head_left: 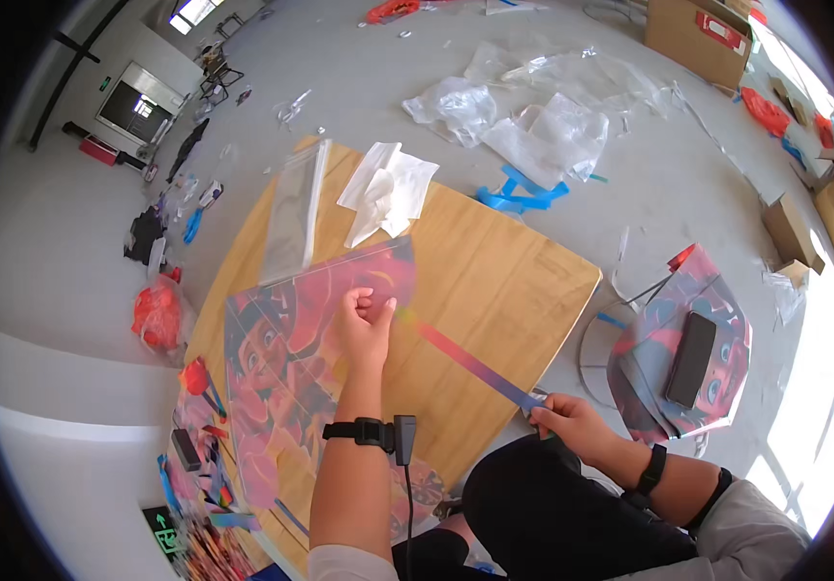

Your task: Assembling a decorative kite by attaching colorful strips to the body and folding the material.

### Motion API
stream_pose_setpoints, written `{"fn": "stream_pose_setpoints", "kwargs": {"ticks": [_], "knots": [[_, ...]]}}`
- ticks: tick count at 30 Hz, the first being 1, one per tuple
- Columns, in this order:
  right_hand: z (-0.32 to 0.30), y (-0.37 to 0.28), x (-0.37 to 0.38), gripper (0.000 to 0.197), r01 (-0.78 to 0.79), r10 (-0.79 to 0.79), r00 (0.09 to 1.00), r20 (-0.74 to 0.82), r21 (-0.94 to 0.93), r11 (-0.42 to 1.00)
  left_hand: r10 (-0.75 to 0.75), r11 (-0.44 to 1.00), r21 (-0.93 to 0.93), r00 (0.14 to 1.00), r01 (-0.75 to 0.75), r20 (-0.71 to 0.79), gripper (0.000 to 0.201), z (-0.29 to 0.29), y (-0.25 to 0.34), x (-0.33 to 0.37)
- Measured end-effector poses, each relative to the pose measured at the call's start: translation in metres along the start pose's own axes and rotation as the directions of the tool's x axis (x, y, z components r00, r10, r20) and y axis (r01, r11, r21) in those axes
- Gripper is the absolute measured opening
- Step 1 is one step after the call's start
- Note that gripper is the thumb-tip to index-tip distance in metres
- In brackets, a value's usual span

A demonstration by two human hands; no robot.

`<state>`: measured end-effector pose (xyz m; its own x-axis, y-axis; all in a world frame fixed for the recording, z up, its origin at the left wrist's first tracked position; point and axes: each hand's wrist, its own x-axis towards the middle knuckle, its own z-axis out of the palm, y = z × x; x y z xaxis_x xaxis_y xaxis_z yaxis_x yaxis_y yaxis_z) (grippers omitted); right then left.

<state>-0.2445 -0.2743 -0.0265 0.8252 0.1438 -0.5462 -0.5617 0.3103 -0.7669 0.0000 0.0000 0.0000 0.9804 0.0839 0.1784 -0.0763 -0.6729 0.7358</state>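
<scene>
Left hand (pixel 367 324) pinches a colourful strip (pixel 475 366) on the cartoon sheet (pixel 281 387), right hand (pixel 572 424) pinching its far end; uneven pulling could tear it.

One head-worn fisheye view looks steeply down, close over the wooden board (pixel 494 281) and surrounding floor (pixel 359 68)

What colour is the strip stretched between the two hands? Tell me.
The strip runs red fading into blue-purple, seen best in the head view.

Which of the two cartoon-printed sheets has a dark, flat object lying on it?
The printed sheet on the floor at the right, bearing the dark flat object. The sheet on the wooden board bears only the left hand.
</scene>
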Motion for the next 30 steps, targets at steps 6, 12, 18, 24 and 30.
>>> {"fn": "stream_pose_setpoints", "kwargs": {"ticks": [6,12,18,24,30], "knots": [[-0.002,-0.002,0.001,0.021,-0.007,0.007,1.000,-0.001,0.026,1.000,0.006,1.000,0.017,0.999,-0.005,-0.039,0.035,0.006,-0.002,0.004],[-0.002,-0.005,0.003,0.021,0.001,-0.002,0.999,0.035,0.028,1.000,-0.026,0.998,0.047,0.997,0.030,-0.075,0.031,0.009,0.005,0.005],[-0.005,-0.012,-0.003,0.020,-0.127,0.124,0.990,0.072,0.041,0.991,-0.136,0.990,0.031,0.989,0.135,0.052,0.026,-0.015,-0.002,0.023],[-0.036,0.008,-0.034,0.036,0.001,0.012,0.998,0.057,-0.219,0.976,-0.160,0.871,-0.474,0.987,0.129,-0.026,0.026,-0.088,0.015,-0.038],[-0.039,-0.015,-0.075,0.034,0.250,-0.299,0.951,-0.079,-0.371,0.894,-0.313,0.833,-0.504,0.946,0.229,-0.087,0.021,-0.180,0.032,-0.209]]}}
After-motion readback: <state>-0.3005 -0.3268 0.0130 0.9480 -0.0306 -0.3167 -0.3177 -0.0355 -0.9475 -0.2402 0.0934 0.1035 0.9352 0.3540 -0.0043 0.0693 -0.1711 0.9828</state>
